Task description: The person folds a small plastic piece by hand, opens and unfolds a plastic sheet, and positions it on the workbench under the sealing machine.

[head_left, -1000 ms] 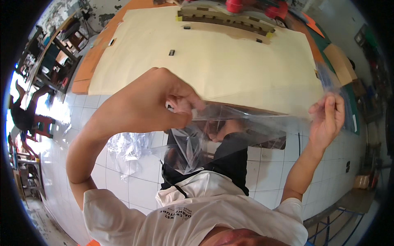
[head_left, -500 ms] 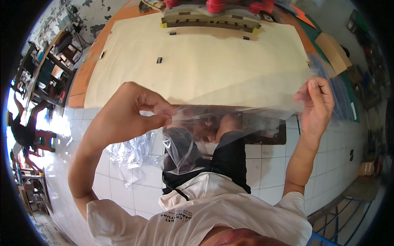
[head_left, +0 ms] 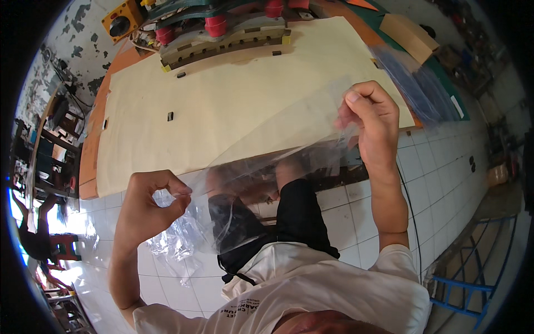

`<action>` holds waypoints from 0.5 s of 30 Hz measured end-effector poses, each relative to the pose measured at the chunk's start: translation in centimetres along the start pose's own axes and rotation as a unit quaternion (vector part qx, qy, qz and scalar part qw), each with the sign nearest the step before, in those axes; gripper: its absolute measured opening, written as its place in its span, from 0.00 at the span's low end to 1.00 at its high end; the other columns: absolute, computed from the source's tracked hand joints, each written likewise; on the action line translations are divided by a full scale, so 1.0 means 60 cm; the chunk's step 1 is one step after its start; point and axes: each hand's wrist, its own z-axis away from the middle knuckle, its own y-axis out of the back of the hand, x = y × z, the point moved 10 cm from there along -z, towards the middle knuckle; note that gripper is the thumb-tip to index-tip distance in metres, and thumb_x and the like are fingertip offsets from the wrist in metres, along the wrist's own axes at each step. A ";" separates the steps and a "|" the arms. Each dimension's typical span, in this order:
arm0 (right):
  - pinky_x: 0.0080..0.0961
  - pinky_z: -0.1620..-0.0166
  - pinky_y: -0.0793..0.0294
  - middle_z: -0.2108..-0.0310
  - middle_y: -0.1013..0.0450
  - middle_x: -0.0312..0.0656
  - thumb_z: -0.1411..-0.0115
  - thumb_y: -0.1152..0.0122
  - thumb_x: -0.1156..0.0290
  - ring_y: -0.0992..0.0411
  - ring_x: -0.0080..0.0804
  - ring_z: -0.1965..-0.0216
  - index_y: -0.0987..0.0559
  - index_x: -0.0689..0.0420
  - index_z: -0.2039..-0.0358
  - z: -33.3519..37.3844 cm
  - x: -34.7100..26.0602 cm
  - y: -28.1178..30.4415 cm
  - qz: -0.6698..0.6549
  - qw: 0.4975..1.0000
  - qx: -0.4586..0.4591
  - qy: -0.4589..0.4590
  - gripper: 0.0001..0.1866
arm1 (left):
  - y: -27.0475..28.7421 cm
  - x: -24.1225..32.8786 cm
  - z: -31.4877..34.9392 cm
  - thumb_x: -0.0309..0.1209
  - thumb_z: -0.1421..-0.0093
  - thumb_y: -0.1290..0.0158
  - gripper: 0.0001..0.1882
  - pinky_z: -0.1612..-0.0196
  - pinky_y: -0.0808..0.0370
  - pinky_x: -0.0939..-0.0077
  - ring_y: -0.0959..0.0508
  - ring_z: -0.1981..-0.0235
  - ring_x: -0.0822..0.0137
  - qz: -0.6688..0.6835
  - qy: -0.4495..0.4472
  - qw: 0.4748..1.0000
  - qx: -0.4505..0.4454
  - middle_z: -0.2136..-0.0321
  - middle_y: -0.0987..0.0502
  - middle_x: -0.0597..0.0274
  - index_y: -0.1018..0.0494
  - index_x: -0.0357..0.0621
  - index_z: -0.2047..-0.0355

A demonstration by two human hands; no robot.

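A clear plastic sheet [head_left: 278, 133] stretches slantwise between my two hands, over the table's near edge and my lap. My left hand [head_left: 158, 203] pinches its left end between thumb and fingertips, just off the near edge of the table. Higher and farther away, my right hand [head_left: 372, 119] grips the other end with thumb and bent fingers. The sheet's lower part hangs loosely in front of my black shorts. Beneath it the cream board [head_left: 222, 100] covers most of the tabletop.
At the far side stands a machine bar [head_left: 228, 47] with red fittings. Small black blocks [head_left: 170, 116] sit on the board. More clear sheets [head_left: 417, 89] lie at the table's right, near a cardboard box [head_left: 409, 39]. Crumpled clear plastic [head_left: 178, 236] is on the tiled floor at left.
The view has turned, so the table looks tilted. My left hand is lower and nearer me, and my right hand is higher relative to it. The sheet now slants more steeply between them.
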 end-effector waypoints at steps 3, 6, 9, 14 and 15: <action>0.20 0.72 0.27 0.77 0.29 0.38 0.38 0.46 0.74 0.32 0.20 0.77 0.27 0.62 0.71 0.002 -0.002 -0.014 0.005 0.999 -0.029 0.023 0.06 | -0.031 0.013 -0.008 0.17 0.54 0.43 0.15 0.62 0.24 0.73 0.19 0.71 0.67 -0.054 -0.015 0.993 -0.103 0.74 0.20 0.55 0.23 0.31 0.63; 0.20 0.71 0.28 0.77 0.29 0.38 0.38 0.46 0.74 0.32 0.21 0.78 0.26 0.62 0.71 0.001 -0.019 -0.040 0.011 0.997 -0.062 0.043 0.06 | -0.060 0.031 -0.017 0.16 0.56 0.44 0.24 0.60 0.23 0.70 0.18 0.70 0.63 -0.070 -0.074 0.979 -0.174 0.71 0.20 0.54 0.27 0.33 0.54; 0.16 0.72 0.25 0.78 0.28 0.36 0.38 0.43 0.75 0.29 0.17 0.78 0.25 0.63 0.69 0.005 -0.034 -0.066 0.014 0.994 -0.095 0.047 0.05 | -0.082 0.072 -0.045 0.21 0.49 0.41 0.24 0.58 0.23 0.71 0.19 0.65 0.63 -0.016 -0.120 0.977 -0.173 0.67 0.20 0.54 0.29 0.32 0.50; 0.15 0.71 0.25 0.77 0.27 0.35 0.38 0.43 0.76 0.29 0.15 0.77 0.25 0.64 0.69 0.019 -0.045 -0.104 0.035 0.988 -0.139 0.050 0.05 | -0.105 0.140 -0.097 0.29 0.38 0.44 0.19 0.55 0.23 0.74 0.20 0.60 0.67 0.151 -0.070 0.980 -0.108 0.64 0.20 0.54 0.29 0.31 0.50; 0.15 0.71 0.25 0.76 0.27 0.35 0.38 0.43 0.76 0.29 0.15 0.77 0.25 0.64 0.69 0.020 -0.048 -0.104 0.049 0.988 -0.135 0.049 0.05 | -0.113 0.150 -0.107 0.30 0.36 0.45 0.17 0.56 0.23 0.75 0.20 0.61 0.68 0.189 -0.084 0.972 -0.110 0.64 0.20 0.54 0.29 0.31 0.51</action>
